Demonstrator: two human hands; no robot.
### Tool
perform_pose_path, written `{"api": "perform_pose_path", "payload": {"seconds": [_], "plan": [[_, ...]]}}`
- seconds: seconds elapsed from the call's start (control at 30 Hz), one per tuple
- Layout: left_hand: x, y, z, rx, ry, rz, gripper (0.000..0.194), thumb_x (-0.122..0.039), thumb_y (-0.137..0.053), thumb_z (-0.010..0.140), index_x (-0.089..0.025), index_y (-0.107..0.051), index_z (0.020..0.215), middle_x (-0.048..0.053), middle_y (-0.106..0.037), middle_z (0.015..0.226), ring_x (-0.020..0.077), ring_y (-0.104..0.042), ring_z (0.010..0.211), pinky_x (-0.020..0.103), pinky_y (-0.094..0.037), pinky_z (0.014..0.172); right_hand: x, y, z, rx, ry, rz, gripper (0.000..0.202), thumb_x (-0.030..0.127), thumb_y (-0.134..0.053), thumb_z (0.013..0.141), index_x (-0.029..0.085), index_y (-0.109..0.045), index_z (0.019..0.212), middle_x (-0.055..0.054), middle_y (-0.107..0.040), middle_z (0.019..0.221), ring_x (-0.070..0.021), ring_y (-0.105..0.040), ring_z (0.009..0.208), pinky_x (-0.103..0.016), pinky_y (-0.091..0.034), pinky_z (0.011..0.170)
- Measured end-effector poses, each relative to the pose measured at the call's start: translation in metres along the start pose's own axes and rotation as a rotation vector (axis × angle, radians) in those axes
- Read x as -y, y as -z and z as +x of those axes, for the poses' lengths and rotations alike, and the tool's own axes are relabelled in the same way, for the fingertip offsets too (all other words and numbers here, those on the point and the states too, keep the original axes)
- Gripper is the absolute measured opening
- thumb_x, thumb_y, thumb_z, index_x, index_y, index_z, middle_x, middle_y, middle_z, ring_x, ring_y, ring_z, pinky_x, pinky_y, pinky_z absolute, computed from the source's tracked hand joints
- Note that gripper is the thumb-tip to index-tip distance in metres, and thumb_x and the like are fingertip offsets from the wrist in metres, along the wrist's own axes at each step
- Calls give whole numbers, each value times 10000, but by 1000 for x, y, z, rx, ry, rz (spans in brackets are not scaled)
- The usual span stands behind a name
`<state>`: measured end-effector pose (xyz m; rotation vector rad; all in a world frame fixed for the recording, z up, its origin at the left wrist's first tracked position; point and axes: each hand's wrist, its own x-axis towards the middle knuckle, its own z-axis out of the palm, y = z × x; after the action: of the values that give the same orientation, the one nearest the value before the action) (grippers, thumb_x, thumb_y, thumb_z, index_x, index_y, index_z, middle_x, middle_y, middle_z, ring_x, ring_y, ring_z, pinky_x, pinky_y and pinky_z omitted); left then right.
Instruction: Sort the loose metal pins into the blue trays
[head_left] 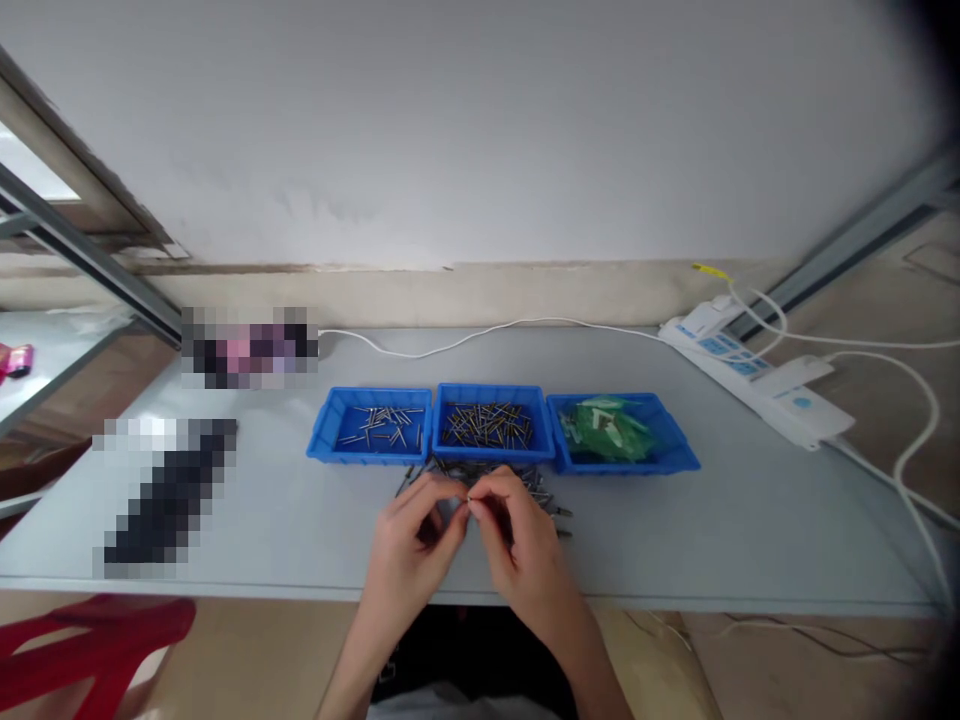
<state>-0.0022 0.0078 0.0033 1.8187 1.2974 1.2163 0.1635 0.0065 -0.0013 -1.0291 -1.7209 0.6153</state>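
Observation:
My left hand (pixel 412 535) and my right hand (pixel 523 535) meet fingertip to fingertip low over the table, each closed in a pinch. A tiny pale bit shows between the fingertips, too small to name. Behind and partly under my hands lies a loose pile of thin metal pieces (pixel 536 482), mostly hidden by them. Just beyond stand three blue bins in a row. Thin silvery metal pins lie scattered in the left bin (pixel 321 440). Darker, brassy-looking pins fill much of the middle bin (pixel 491 392). Green plastic bags (pixel 616 430) lie in the right bin (pixel 637 465).
A white power strip (pixel 757 385) with plugs and cables lies at the right of the grey table (pixel 285 520). One white cable (pixel 420 354) runs along the back by the wall. Blurred-out items lie at the left. A red stool (pixel 97 640) stands below the front edge.

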Motion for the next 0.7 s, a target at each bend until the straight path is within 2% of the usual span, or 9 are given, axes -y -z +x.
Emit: {"api": "perform_pose_path", "payload": {"seconds": [0.13, 0.33, 0.53, 0.7], "plan": [[-4, 0, 1, 11, -28, -5, 86, -159, -670, 985, -208, -740, 998, 27, -769, 878, 112, -574, 571, 220, -489, 578, 1, 4, -3, -7, -32, 32, 187, 108, -486, 1075, 267, -557, 1144, -5, -646, 987, -141, -674, 848, -232, -550, 772], [-1, 0, -1, 68, -18, -15, 89, -154, -644, 996, -214, -709, 986, 38, -779, 947, 117, -608, 618, 215, -496, 592, 4, 7, -3, 36, -42, 47, 188, 104, -482, 1077, 269, -553, 1130, 3, -642, 987, -130, -676, 868, -219, -545, 789], [-2, 0, -5, 50, 35, 36, 76, -173, -664, 954, -220, -723, 963, -37, -641, 659, 119, -579, 551, 194, -440, 529, 5, 6, -4, 54, -68, 33, 132, 157, -541, 1076, 265, -580, 1141, -1, -662, 962, -134, -655, 789, -238, -529, 711], [-4, 0, -2, -19, 66, 0, 62, -204, -675, 935, -209, -735, 920, -41, -631, 612, 115, -590, 519, 188, -452, 517, 5, 6, -5, 86, -121, -32, 175, 197, -601, 1057, 268, -609, 1217, 2, -679, 948, -138, -621, 725, -270, -516, 689]]}}
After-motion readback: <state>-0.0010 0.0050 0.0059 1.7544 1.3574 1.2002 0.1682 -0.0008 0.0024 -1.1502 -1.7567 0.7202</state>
